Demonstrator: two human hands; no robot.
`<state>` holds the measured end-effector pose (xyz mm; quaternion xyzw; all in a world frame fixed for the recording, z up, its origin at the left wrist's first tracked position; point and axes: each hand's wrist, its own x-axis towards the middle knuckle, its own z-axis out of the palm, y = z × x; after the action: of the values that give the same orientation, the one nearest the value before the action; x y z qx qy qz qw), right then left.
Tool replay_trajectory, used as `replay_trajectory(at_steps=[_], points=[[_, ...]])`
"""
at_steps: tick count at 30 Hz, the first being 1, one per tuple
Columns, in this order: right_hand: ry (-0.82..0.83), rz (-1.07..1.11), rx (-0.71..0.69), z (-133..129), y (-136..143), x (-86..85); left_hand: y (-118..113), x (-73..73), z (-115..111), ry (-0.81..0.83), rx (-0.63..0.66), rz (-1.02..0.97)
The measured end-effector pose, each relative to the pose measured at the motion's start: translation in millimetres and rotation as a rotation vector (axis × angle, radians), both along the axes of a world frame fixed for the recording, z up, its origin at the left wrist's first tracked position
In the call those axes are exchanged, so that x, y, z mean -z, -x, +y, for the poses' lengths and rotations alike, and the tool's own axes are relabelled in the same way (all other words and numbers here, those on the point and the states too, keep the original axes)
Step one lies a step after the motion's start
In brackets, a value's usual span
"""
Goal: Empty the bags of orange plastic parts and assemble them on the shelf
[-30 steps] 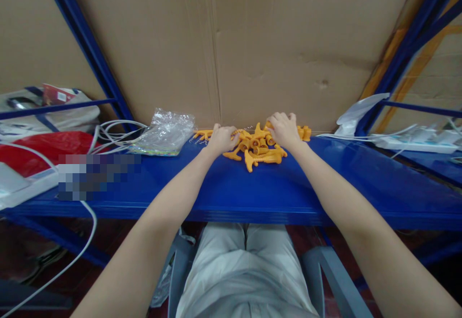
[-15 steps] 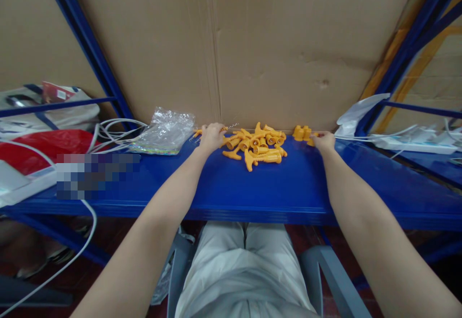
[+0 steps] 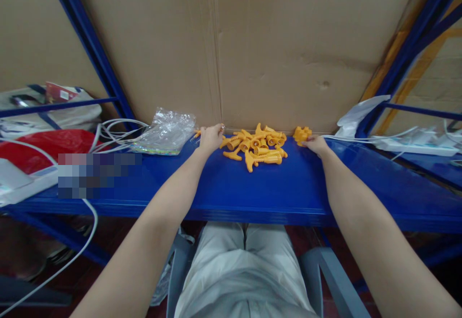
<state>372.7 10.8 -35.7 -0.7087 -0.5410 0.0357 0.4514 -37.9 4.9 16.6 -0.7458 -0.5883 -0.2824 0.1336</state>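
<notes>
Near the back of the blue table, my left hand (image 3: 211,137) is closed around a corkscrew; a bit of shiny metal (image 3: 222,127) shows past its fingertips, the rest hidden by the fingers. More corkscrew parts (image 3: 197,135) lie just left of that hand. A heap of yellow plastic T-shaped handles and hollow sleeves (image 3: 263,144) lies between my hands. On the right, my right hand (image 3: 315,145) pinches a yellow plastic piece at the near side of a small cluster of yellow pieces (image 3: 301,134). The exact shape of the pinched piece is hard to make out.
A cardboard panel (image 3: 270,58) stands along the table's back. Left of my hands are a clear plastic bag (image 3: 164,133), white cables (image 3: 111,133) and a red bag (image 3: 72,147). Power strips sit at both sides, one at the right (image 3: 415,146). The blue table's front edge (image 3: 252,216) is near my lap.
My right hand has moved left, up against the yellow cluster, which looks bunched closer together. The corkscrew in my left hand has turned, so its metal spiral no longer points out to the right.
</notes>
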Motion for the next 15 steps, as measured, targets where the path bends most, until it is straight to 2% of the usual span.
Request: replay_trajectory(at_steps=[3, 10, 15], points=[[0.103, 0.037, 0.061, -4, 0, -3.1, 1, -0.8, -1, 0.02, -0.044, -0.002], [0.208, 0.003, 0.06, -8, 8, -10.5, 5, 3.8, 5, 0.035, -0.039, -0.043], [0.234, -0.068, -0.024, -9, 13, -12.4, 6, 11.8, 12, 0.107, -0.035, -0.08]])
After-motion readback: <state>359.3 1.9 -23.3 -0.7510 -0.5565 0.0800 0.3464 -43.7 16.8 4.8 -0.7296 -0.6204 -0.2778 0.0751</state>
